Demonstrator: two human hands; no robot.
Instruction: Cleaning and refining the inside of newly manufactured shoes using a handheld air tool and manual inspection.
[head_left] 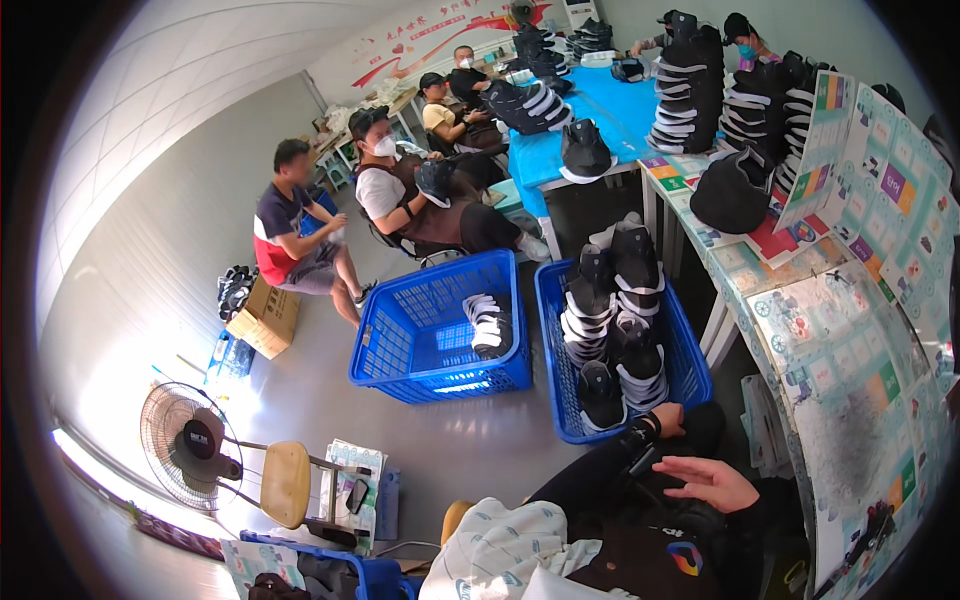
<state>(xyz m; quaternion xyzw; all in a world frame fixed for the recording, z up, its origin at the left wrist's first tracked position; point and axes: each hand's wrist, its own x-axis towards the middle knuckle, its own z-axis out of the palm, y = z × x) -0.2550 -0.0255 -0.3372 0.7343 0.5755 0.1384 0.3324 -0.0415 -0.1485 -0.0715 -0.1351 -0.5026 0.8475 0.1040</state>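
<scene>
While my right hand [712, 484] spread open, my left hand [669, 419] lay near the shoe-filled blue plastic basket [563, 390]. Its grip was unclear.

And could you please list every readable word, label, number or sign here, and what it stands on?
I won't copy any wording, but it stands on these:
Back wall: red lettering.
Upright patterned board: light characters on purple blocks.
Black cap before the fan: white lettering, too small to read.
Cardboard box: dark print, too blurred.
Draped white cloth: pale blue print, too blurred.
</scene>
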